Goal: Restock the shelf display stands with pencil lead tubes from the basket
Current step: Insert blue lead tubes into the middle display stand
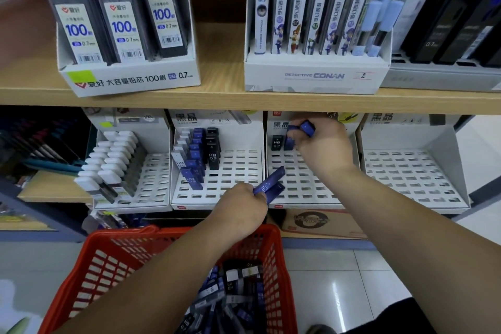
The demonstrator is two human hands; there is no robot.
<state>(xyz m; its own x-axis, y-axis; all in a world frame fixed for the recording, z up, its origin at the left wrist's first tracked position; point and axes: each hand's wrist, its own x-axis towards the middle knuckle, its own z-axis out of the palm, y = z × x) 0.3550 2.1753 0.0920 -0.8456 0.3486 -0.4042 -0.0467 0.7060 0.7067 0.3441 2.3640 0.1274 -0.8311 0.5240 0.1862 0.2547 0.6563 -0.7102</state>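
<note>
A red basket (108,257) at the bottom holds several blue and black lead tubes (230,295). My left hand (240,211) is raised above it and grips two blue tubes (271,184) that point up to the right. At the back of the third white stand (301,184) on the lower shelf, my right hand (322,146) holds a blue tube (307,127) in its fingertips. Just left of that hand, a black tube (276,142) and a blue tube (288,142) stand in the rear slots.
The second stand (238,171) has blue and black tubes in its left rows. A stand with white-capped tubes (111,163) is further left, and a slotted white stand (412,176) is at the right. Boxed leads fill the upper shelf (222,97). A cardboard box (320,222) sits under the stands.
</note>
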